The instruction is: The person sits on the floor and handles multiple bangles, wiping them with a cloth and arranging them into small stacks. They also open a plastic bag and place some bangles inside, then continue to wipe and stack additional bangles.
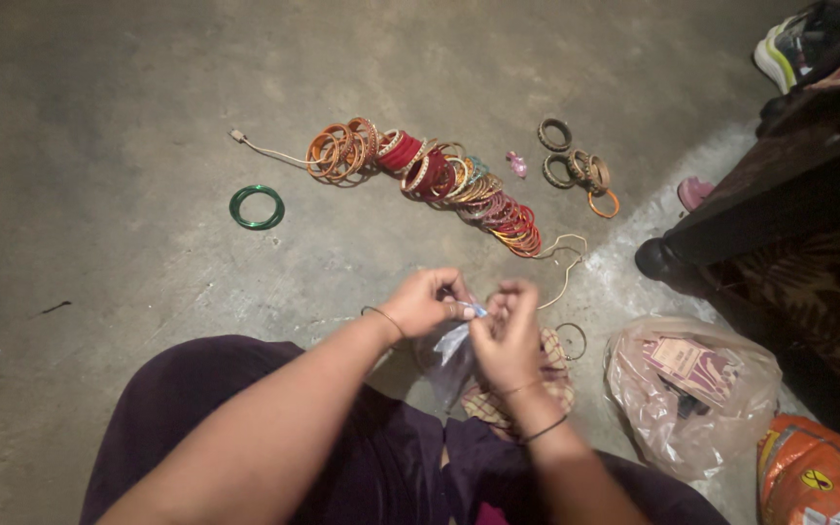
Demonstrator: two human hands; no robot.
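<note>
Both hands work at lap height over the floor: I have the left hand [427, 303] and right hand [506, 335] pinched shut on a small clear plastic packet [456, 335], apparently mid-opening, so next needs a steady pull apart, near the row of bangles [430, 175].

My left hand [425, 303] and right hand [506, 340] meet at lower centre of the frame, both touching a small plastic bag [451, 342] between them. Above them, across upper centre, a row of bangles [430, 175] lies on the floor [99, 117]. A single bangle [257, 207] lies apart at the left of that row. A small group of bangles [580, 170] lies to its right. A larger plastic bag [692, 394] sits at lower right, with a packet [814, 476] beside it in the corner. A shoe [789, 44] lies at upper right.
</note>
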